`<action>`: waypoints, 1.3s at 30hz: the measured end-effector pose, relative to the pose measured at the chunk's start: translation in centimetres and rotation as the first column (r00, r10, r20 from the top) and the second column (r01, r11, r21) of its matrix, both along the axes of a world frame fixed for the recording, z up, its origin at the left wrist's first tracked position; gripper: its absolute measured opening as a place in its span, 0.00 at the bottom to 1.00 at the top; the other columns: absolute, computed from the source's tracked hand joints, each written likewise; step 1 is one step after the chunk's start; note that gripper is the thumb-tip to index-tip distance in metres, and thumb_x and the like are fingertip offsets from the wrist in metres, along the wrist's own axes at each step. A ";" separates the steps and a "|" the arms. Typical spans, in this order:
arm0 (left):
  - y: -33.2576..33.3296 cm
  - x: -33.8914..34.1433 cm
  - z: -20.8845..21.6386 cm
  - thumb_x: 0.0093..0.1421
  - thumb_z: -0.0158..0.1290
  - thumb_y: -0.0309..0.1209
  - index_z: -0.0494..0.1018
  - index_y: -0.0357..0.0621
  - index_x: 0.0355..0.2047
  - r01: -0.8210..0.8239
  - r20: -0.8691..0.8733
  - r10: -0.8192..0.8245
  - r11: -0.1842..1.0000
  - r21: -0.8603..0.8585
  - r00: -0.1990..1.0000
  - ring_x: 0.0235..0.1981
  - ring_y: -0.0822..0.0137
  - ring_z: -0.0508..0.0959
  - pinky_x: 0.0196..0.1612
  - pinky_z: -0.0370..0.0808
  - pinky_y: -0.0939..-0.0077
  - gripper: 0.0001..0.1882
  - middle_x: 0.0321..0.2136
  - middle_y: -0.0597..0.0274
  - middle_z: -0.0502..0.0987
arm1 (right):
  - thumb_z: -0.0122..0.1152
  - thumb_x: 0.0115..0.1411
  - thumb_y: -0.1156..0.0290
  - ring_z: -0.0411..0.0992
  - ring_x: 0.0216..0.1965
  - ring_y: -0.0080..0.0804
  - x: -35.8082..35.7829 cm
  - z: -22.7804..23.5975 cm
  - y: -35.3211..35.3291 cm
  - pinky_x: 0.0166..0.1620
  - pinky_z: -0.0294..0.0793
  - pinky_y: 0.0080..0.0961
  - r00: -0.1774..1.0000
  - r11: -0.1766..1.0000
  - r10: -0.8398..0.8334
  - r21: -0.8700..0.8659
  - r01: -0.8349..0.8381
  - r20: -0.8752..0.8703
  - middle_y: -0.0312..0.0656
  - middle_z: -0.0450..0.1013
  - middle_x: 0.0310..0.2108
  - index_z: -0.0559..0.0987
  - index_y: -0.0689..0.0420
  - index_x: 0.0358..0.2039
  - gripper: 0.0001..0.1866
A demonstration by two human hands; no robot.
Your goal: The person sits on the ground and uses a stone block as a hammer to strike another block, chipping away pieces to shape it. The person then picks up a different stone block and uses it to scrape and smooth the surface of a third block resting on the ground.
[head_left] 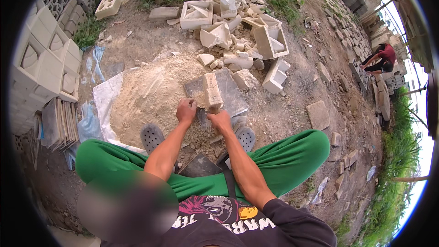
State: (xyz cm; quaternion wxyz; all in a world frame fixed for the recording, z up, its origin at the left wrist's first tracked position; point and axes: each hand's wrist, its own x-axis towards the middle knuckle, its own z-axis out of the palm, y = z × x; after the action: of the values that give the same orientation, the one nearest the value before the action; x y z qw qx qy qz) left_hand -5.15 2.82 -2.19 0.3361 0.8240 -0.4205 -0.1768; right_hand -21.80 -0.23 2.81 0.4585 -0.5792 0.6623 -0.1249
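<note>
My right hand (219,121) is wrapped around the short handle of a mallet (211,90), whose long, blocky head is coated in pale dust. The mallet head lies over a dark flat slab (234,103) strewn with crumbs and powder. To its left, my left hand (186,110) is closed at the slab's left edge, fingers curled; whatever they may hold is hidden. A heap of pale crushed powder (148,96) spreads on a white sheet (109,105) left of the slab.
Broken pale decorative blocks (219,34) and rubble pile up beyond the slab. Moulded blocks (50,55) are stacked at the left, near thin boards (61,121). My grey clogs (152,137) flank the work spot. Another person (382,59) bends over blocks at far right.
</note>
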 end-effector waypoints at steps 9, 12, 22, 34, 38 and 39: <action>-0.5 -1.4 -0.3 0.57 0.56 0.33 0.80 0.47 0.40 0.183 0.032 -0.185 0.982 0.043 0.982 0.41 0.53 0.78 0.46 0.74 0.62 0.11 0.35 0.54 0.79 | 0.67 0.46 0.59 0.80 0.32 0.49 1.0 9.3 -1.7 0.36 0.77 0.38 0.998 0.982 0.015 -0.186 -0.004 0.055 0.53 0.80 0.27 0.82 0.62 0.32 0.19; -0.5 -1.1 -0.5 0.57 0.56 0.33 0.80 0.46 0.43 0.087 -0.098 -0.084 0.996 0.026 0.992 0.41 0.54 0.79 0.45 0.75 0.63 0.13 0.37 0.52 0.79 | 0.67 0.45 0.57 0.80 0.36 0.51 0.8 3.7 -0.4 0.40 0.77 0.39 0.987 0.970 0.035 -0.242 0.005 0.157 0.55 0.80 0.31 0.83 0.61 0.34 0.21; 2.8 -4.4 -2.0 0.55 0.57 0.33 0.76 0.41 0.42 -0.331 -0.218 0.371 0.922 0.200 0.903 0.40 0.54 0.79 0.46 0.74 0.62 0.15 0.36 0.52 0.79 | 0.68 0.44 0.62 0.78 0.19 0.36 -0.7 2.9 -1.5 0.28 0.77 0.32 0.993 0.995 -0.101 0.021 0.100 0.065 0.45 0.78 0.21 0.83 0.64 0.27 0.16; 3.8 -7.3 -0.2 0.58 0.59 0.31 0.75 0.39 0.49 -0.243 -0.346 0.274 0.961 0.132 0.897 0.39 0.62 0.82 0.45 0.76 0.69 0.19 0.37 0.54 0.82 | 0.69 0.41 0.56 0.80 0.39 0.51 -1.4 -0.1 1.3 0.41 0.77 0.43 0.978 0.996 0.058 -0.049 -0.069 -0.202 0.58 0.79 0.31 0.83 0.63 0.34 0.24; 4.3 -5.5 -1.3 0.56 0.60 0.31 0.77 0.41 0.46 -0.214 -0.215 0.209 0.977 0.001 0.954 0.39 0.57 0.80 0.45 0.75 0.64 0.17 0.36 0.54 0.80 | 0.70 0.40 0.56 0.81 0.36 0.51 -0.8 0.1 0.9 0.40 0.79 0.39 0.996 1.000 0.011 0.019 -0.009 -0.090 0.59 0.79 0.29 0.83 0.66 0.32 0.25; 4.0 -5.6 -0.7 0.56 0.60 0.32 0.77 0.41 0.45 -0.116 -0.146 0.116 0.993 0.009 0.983 0.39 0.55 0.80 0.45 0.75 0.62 0.16 0.36 0.52 0.79 | 0.70 0.40 0.57 0.81 0.34 0.50 -1.4 0.0 0.4 0.38 0.79 0.38 0.995 0.999 0.020 0.040 -0.016 -0.103 0.58 0.80 0.28 0.83 0.67 0.32 0.25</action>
State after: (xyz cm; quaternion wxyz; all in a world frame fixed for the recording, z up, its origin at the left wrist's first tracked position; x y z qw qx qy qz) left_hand -10.71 6.78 -2.85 0.3754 0.8319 -0.3462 -0.2170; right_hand -23.24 0.17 2.77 0.4360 -0.5820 0.6820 -0.0778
